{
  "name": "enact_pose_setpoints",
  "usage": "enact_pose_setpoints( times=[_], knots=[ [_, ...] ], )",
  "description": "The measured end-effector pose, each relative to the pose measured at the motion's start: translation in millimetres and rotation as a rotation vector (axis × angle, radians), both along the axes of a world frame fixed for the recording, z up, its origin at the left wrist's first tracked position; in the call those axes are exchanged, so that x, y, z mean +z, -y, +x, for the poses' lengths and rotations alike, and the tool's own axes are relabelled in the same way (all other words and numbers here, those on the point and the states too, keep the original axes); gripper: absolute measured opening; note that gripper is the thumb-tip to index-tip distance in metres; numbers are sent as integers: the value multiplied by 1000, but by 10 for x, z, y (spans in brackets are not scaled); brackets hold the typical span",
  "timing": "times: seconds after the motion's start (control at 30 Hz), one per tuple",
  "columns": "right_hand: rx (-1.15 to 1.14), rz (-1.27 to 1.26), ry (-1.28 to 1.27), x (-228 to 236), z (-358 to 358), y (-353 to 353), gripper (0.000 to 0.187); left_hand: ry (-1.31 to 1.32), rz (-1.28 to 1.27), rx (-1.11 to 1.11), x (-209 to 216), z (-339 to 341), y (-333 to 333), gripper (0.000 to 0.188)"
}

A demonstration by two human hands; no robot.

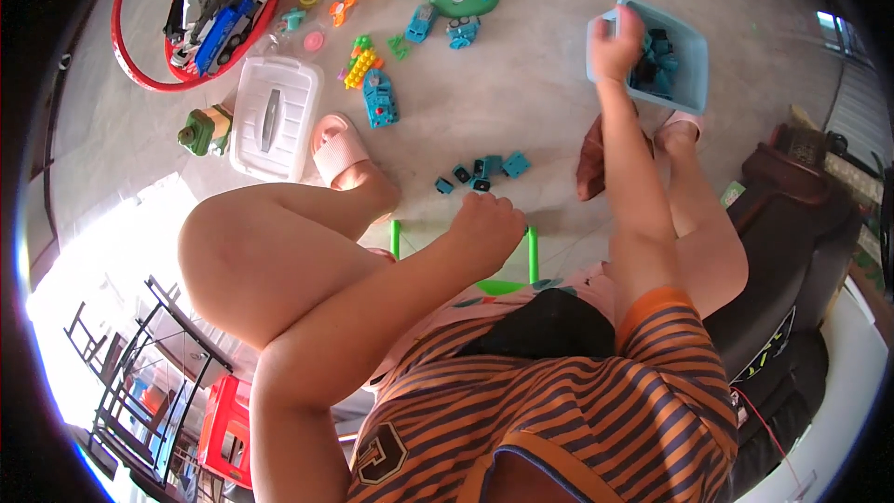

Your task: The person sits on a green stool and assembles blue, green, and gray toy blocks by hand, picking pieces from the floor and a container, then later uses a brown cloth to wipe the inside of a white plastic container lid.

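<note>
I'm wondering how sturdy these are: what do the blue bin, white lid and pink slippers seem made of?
The blue bin looks like smooth plastic, going by its thin, even-coloured walls. The white lid seems to be moulded plastic too, faintly glossy, with straight ridges. The pink slippers may be foam or soft rubber: matte, with thick, ribbed straps.

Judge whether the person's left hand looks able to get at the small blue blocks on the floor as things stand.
Probably yes. The left hand appears close to the small blue blocks, and nothing visible stands between them; it looks curled, though, and might need to open first.
</note>
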State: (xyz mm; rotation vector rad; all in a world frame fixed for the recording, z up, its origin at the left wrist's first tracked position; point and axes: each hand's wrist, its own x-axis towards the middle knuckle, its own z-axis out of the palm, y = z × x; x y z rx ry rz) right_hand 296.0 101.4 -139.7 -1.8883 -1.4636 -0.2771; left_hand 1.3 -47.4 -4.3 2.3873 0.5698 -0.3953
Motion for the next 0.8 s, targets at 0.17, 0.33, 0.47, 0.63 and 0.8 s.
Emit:
enact_pose_setpoints(
  times=[0.17,0.33,0.47,0.63,0.8],
  knots=[
    [541,-609,-47,-470,-1308,-220,47,13,-18,39,-69,-14,-35,34],
    [476,-742,295,-642,-1546,-216,61,-4,-19,67,-88,-17,-71,36],
    [427,-865,140,-691,-1460,-66,61,-39,-62,77,-111,-117,-113,37],
    [419,-676,-398,-844,-1231,181,56,-41,-53,57,-51,-37,-163,36],
    [416,-707,-1097,-426,-1333,308,64,-95,-71,87,-156,-125,-225,36]
  ],
)
